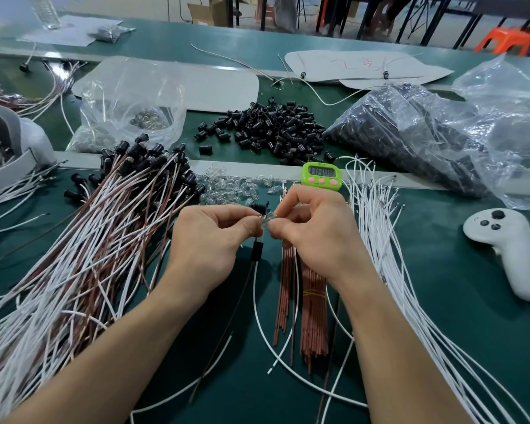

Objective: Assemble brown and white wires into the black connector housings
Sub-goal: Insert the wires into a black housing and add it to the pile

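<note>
Left hand point(208, 237) pinching black connector housing point(259, 207), right hand point(315, 231) pinching clear bulb point(268, 217), fingertips meeting

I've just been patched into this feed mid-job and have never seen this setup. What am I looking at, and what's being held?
No machine here: one camera worn on a person's head looks down at their two bare hands. The left hand pinches a small black connector housing; a thin brown wire and a thin white wire hang below it. The right hand pinches a tiny clear plastic part against it; the joint is hidden. On the green table mat: a heap of wired housings left, loose black housings behind, a bundle of white wires right, a bundle of brown wires under the right hand, a green digital timer.
</note>
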`<state>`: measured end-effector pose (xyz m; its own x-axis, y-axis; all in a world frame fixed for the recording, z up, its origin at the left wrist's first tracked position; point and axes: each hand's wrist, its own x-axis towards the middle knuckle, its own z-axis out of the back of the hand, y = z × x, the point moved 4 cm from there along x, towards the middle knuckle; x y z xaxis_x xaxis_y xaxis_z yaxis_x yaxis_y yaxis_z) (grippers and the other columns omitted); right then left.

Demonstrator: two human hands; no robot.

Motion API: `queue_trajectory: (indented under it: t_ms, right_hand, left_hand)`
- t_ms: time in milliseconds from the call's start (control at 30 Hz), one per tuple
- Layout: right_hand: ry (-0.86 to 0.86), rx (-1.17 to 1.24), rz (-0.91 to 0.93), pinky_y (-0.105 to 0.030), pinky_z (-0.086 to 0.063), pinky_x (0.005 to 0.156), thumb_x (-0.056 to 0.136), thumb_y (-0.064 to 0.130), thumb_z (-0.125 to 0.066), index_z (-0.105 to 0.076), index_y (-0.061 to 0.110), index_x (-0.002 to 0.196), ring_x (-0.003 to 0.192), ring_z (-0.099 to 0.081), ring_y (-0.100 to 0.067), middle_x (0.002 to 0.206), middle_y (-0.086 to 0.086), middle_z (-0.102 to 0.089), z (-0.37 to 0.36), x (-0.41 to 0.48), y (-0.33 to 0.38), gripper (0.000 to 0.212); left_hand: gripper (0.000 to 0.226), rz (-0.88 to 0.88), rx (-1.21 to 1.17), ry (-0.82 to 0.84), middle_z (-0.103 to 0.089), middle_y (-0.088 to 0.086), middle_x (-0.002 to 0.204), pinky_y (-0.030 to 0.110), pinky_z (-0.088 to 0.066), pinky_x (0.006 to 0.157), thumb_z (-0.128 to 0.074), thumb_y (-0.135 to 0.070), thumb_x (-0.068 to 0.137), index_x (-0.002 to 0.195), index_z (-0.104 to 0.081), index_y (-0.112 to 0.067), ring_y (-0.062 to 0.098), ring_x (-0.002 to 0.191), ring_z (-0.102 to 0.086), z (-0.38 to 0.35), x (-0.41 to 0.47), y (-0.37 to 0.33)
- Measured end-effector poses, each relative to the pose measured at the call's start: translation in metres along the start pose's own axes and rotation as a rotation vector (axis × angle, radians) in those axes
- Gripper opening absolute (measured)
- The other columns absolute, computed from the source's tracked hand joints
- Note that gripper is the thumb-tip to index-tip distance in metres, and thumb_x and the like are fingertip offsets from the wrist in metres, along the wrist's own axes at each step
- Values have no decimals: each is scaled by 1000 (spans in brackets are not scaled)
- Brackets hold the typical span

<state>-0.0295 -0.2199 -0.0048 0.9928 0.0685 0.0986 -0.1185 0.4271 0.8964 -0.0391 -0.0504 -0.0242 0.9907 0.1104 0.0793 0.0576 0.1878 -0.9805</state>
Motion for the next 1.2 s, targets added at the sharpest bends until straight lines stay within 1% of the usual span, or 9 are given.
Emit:
queue_trajectory:
  t_ms: [300,400,467,633,733,867,967,1067,1200]
  right_hand:
    - [21,-104,61,-40,-58,60,85,12,-81,-63,23,76,59,-69,-21,65,2,-72,-3,-3,3,23]
    - [37,-81,70,-26,-56,58,86,13,-80,-64,24,76,58,-70,-13,65,5,-73,-3,-3,3,22]
    - [50,-45,65,-21,-55,59,86,12,-80,-64,23,77,59,-72,-10,65,5,-74,-3,-2,2,21]
    - [59,-36,70,-32,-60,61,86,11,-78,-63,24,77,60,-73,-14,65,4,-74,-5,-3,0,22]
    - [38,-40,84,-30,-58,57,86,9,-78,-63,23,76,58,-71,-14,63,4,-73,-7,-4,0,23]
    - [6,-70,102,-27,-52,52,85,9,-78,-63,20,75,54,-67,-18,63,0,-71,-9,-5,3,21]
    - [11,-48,102,-32,-55,54,85,8,-78,-64,19,75,56,-69,-18,62,1,-71,-8,-5,5,21]
    - [15,-8,110,-34,-58,58,83,8,-81,-68,20,76,57,-71,-18,63,2,-73,-5,-5,8,19]
    - [58,120,102,-23,-58,61,80,6,-84,-79,22,81,59,-74,-14,66,3,-76,-2,-5,9,17]
  left_hand:
    - [23,-33,142,-10,-77,-17,74,28,-59,78,-88,-20,77,83,-80,-41,2,74,-75,2,-1,2]
    - [22,-39,149,1,-77,-16,75,28,-60,79,-89,-18,77,83,-81,-38,3,75,-75,3,-1,1]
    - [20,-54,149,3,-77,-17,75,26,-61,77,-88,-16,78,81,-82,-35,3,75,-75,3,-2,0]
    - [17,-125,208,-4,-76,-23,80,12,-56,74,-87,-11,79,88,-83,-26,-5,75,-73,1,-7,-4]
    - [15,-183,250,-19,-75,-25,84,10,-54,74,-86,-11,80,90,-84,-20,-9,75,-71,2,-9,-7]
    - [15,-290,333,-43,-77,-16,88,24,-57,75,-85,-8,79,89,-84,-20,-4,75,-71,0,-11,-8]
    - [29,-305,316,-49,-73,-26,91,22,-57,74,-83,-17,79,100,-77,-35,-7,74,-70,2,-12,-9]
    - [32,-184,218,-5,-75,-22,75,26,-61,70,-87,-20,77,93,-76,-45,-4,68,-71,4,-8,-7]
    - [9,-29,71,75,-77,2,71,48,-61,75,-86,-24,71,77,-83,-29,13,66,-69,3,-2,-1]
